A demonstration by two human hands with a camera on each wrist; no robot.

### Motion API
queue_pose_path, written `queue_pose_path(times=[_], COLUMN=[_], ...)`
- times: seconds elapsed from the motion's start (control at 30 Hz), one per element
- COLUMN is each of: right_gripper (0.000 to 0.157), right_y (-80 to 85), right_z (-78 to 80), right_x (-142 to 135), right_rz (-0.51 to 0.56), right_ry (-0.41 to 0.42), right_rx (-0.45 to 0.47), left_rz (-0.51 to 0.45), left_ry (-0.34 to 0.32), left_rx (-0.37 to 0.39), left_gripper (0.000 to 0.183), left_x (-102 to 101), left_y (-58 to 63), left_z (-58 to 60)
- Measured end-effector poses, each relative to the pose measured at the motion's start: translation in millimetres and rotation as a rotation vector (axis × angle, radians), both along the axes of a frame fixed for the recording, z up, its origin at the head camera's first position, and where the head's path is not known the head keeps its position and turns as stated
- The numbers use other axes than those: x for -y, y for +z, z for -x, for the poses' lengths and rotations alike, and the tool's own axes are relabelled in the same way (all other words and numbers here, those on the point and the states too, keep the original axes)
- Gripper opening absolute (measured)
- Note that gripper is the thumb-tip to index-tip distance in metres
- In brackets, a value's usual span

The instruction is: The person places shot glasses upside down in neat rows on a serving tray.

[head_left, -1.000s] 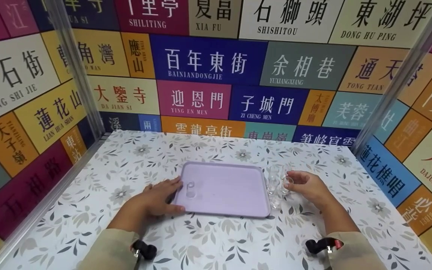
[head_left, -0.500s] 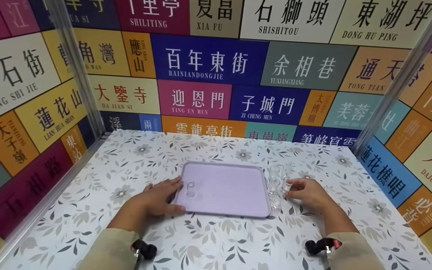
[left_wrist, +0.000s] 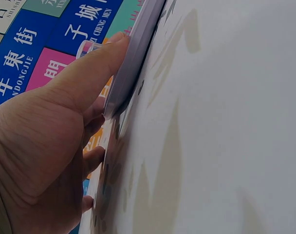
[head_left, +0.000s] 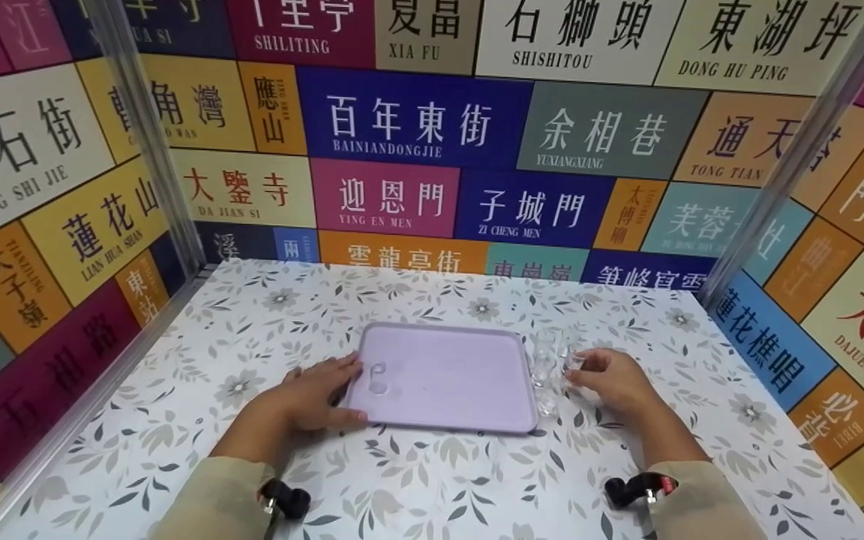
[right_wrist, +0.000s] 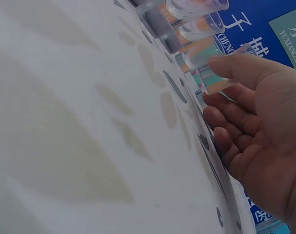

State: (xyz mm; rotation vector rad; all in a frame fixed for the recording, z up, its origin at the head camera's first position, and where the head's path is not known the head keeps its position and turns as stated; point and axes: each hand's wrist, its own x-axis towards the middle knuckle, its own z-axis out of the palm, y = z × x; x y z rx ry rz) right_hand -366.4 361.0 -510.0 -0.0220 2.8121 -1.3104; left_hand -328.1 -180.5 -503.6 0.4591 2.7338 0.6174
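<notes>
A shallow lilac tray (head_left: 439, 375) lies on the table. My left hand (head_left: 312, 394) rests at its near left corner, thumb along the front rim and extended fingers along the left side. In the left wrist view the thumb (left_wrist: 89, 73) presses the tray's rim. A small clear shot glass (head_left: 378, 381) stands on the tray close to that hand. Right of the tray, my right hand (head_left: 616, 382) pinches another shot glass (right_wrist: 211, 80) between thumb and fingers, low by the tabletop. Several similar clear glasses (head_left: 544, 371) stand between it and the tray.
The table wears a white cover (head_left: 432, 480) with a grey leaf and flower print. Coloured sign-patterned panels (head_left: 417, 120) rise at the back and both sides, with clear strips at the corners. Dark wrist devices (head_left: 286, 499) sit at both sleeve cuffs.
My right hand has shifted slightly with its glass beside the other glasses, dipping toward the near side and then back a little. My left hand and the tray stay in place.
</notes>
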Motion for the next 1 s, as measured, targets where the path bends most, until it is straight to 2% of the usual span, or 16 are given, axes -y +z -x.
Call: queue_pose_path(times=[0.13, 0.2, 0.43, 0.7, 0.87, 1.0], right_gripper=[0.064, 0.065, 0.056, 0.052, 0.049, 0.046], right_y=[8.2, 13.5, 31.8, 43.7, 48.6, 50.3], right_z=[1.0, 2.0, 3.7, 7.2, 12.0, 15.5], right_x=[5.7, 10.3, 34.9, 72.1, 96.7, 116.0], right_rz=[0.109, 0.12, 0.24, 0.318, 0.33, 0.365], right_ry=[-0.038, -0.054, -0.04, -0.033, -0.032, -0.002], right_rx=[-0.009, -0.033, -0.107, -0.146, -0.169, -0.196], left_rz=[-0.003, -0.004, 0.0, -0.009, -0.006, -0.008], left_ry=[0.007, 0.008, 0.005, 0.01, 0.006, 0.006], left_rx=[0.005, 0.002, -0.008, -0.001, -0.002, 0.004], left_gripper=[0.109, 0.108, 0.108, 0.108, 0.109, 0.109], left_x=[1.6, 2.3, 4.8, 5.0, 2.5, 0.5], left_y=[-0.6, -1.3, -1.3, 0.4, -1.4, -1.6], left_z=[0.9, 1.1, -1.3, -2.5, -0.6, 0.9])
